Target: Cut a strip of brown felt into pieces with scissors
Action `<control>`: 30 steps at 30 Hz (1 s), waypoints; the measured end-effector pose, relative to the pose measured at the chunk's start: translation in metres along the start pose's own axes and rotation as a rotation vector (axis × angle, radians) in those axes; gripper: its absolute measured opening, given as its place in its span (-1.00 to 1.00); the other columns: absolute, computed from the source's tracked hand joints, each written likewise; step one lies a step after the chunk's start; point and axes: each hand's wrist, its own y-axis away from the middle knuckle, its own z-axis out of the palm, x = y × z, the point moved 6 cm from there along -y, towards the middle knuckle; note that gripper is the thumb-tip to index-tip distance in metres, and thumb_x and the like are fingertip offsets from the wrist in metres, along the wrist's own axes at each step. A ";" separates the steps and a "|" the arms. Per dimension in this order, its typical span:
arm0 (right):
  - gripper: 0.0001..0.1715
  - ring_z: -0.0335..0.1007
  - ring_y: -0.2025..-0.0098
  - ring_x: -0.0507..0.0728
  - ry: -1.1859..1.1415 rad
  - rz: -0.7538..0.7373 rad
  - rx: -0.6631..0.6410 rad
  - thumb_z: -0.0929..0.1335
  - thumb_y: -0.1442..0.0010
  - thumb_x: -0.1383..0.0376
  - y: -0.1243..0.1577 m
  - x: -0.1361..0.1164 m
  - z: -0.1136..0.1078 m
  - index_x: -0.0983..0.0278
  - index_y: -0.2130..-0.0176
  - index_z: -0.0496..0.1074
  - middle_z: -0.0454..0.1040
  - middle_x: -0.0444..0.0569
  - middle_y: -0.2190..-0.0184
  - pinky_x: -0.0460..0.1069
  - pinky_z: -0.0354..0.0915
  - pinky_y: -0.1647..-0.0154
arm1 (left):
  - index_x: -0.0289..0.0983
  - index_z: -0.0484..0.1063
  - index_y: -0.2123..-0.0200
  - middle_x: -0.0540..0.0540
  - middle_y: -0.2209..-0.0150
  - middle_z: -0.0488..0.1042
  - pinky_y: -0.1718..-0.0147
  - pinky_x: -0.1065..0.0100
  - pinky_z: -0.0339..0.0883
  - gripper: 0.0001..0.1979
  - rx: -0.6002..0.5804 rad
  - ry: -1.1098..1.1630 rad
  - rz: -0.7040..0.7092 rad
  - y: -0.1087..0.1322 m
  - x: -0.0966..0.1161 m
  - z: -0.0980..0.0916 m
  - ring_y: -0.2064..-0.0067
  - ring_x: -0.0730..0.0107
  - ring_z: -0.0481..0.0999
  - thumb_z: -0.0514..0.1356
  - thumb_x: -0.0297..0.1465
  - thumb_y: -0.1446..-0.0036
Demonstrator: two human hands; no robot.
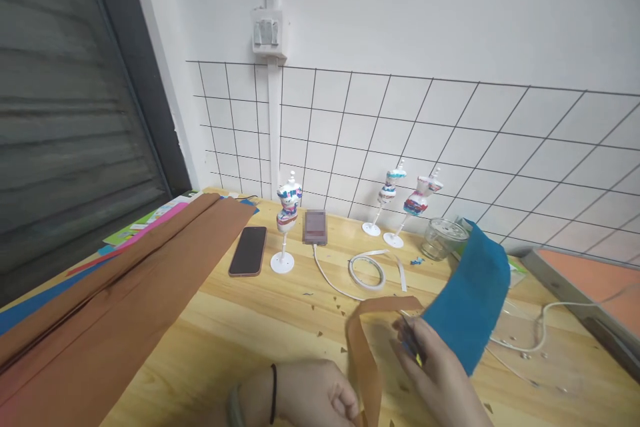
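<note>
At the bottom of the head view, my left hand (320,393) is closed at the lower end of a brown fabric strip (363,347), its fingertips partly out of frame. The strip runs up from there, then bends to the right near my other hand. My right hand (435,360) is closed around a small dark tool (411,337) with blue and yellow parts; its kind is mostly hidden by the fingers. Right behind that hand lies a teal blue fabric piece (473,293), curled up at its far end.
Three small painted mannequins stand at the back, one (287,213) left of the others. Nearby are a phone (249,251), a cabled device (315,227), a tape roll (367,271) and a clear jar (443,238). Folded brown cloth (150,287) covers the left side. Brown scraps dot the table.
</note>
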 end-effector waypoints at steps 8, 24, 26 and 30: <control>-0.89 0.38 0.41 0.17 0.263 -0.079 -0.023 0.15 -0.07 0.36 -0.054 -0.009 0.008 0.18 0.45 0.19 0.42 -0.07 0.48 -0.02 0.15 0.45 | -0.23 0.30 0.69 0.15 0.78 0.18 0.71 0.48 -0.08 -0.89 0.065 -0.021 0.057 0.009 0.009 -0.006 0.71 0.59 0.08 0.14 -0.43 0.20; -0.74 0.32 0.51 0.10 0.001 0.158 0.090 0.16 -0.10 0.11 -0.035 0.017 -0.030 0.21 0.39 0.28 0.35 -0.13 0.59 -0.06 0.20 0.51 | -0.28 0.26 0.61 -0.01 0.66 0.47 0.59 0.38 0.21 -0.76 0.286 0.431 0.111 -0.004 -0.002 -0.049 0.69 0.45 0.37 0.21 -0.25 0.29; -0.62 0.10 0.68 0.00 -0.254 0.196 -0.209 0.14 -0.12 0.01 -0.008 -0.003 0.003 0.22 0.35 0.30 0.16 -0.26 0.70 -0.12 0.09 0.67 | -0.30 0.30 0.58 -0.02 0.64 0.48 0.59 0.38 0.21 -0.74 0.296 0.450 0.113 -0.004 0.000 -0.048 0.67 0.44 0.39 0.24 -0.25 0.33; -0.50 0.16 0.56 0.00 -0.439 0.134 -0.497 0.18 -0.07 -0.06 0.029 -0.042 0.036 0.28 0.34 0.40 0.28 -0.16 0.58 -0.12 0.13 0.56 | -0.32 0.34 0.53 -0.01 0.60 0.48 0.53 0.37 0.24 -0.67 0.335 0.470 0.120 -0.003 0.006 -0.049 0.57 0.40 0.44 0.27 -0.21 0.37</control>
